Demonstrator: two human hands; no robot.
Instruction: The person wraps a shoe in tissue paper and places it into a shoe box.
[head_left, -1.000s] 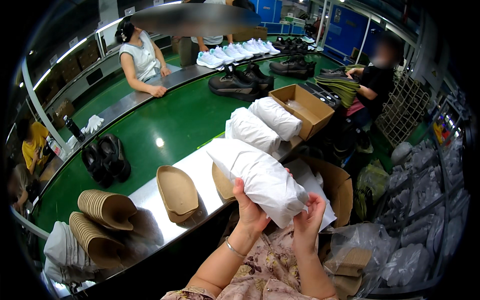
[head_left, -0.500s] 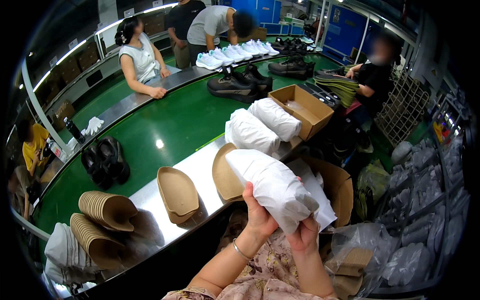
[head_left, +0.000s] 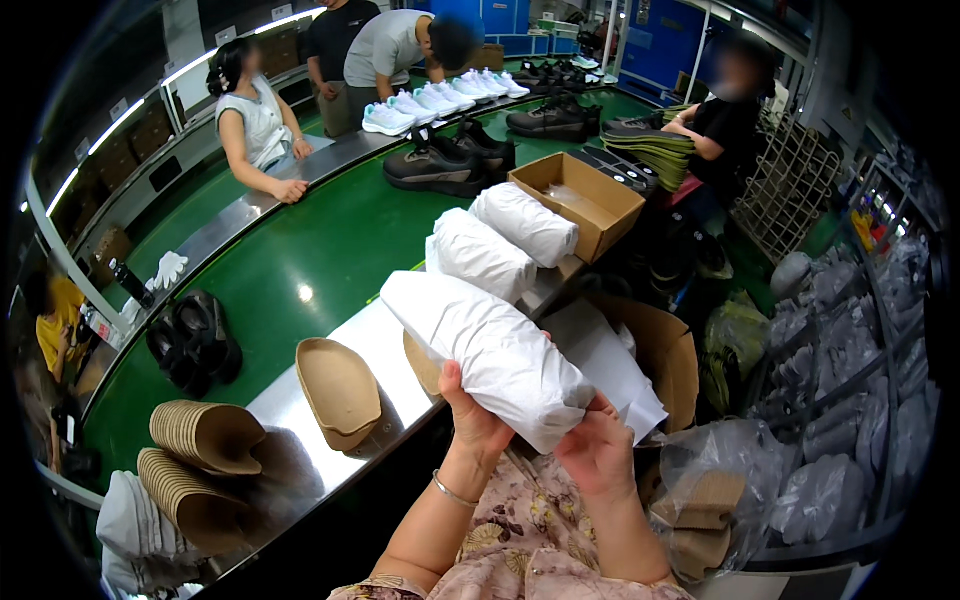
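In front of me I hold a long bundle wrapped in white paper [head_left: 490, 360]; what lies inside is hidden. My left hand [head_left: 480, 420] is closed around its near left side, with the thumb on top. At the near end, the fingers of my right hand [head_left: 597, 452] press on the gathered paper. Beyond the held bundle lie two similar wrapped bundles, a nearer one [head_left: 480, 255] and a farther one [head_left: 527, 222]. Under its left side, a brown molded cardboard insert [head_left: 420, 362] is partly covered. Another cardboard insert [head_left: 338, 388] lies farther left on the metal edge.
An open brown box [head_left: 590, 235] stands past the bundles. Stacked cardboard inserts [head_left: 190, 490] are at the lower left. Black shoes [head_left: 205, 335] and white sneakers [head_left: 440, 98] stand along the green belt [head_left: 330, 225]. White paper sheets [head_left: 605, 350] lie at right. Several people are around the line.
The bundle has moved slightly left and now lies more level, its far end over the cardboard insert. My right fingers have shifted around its near end. The whole view has shifted a little.
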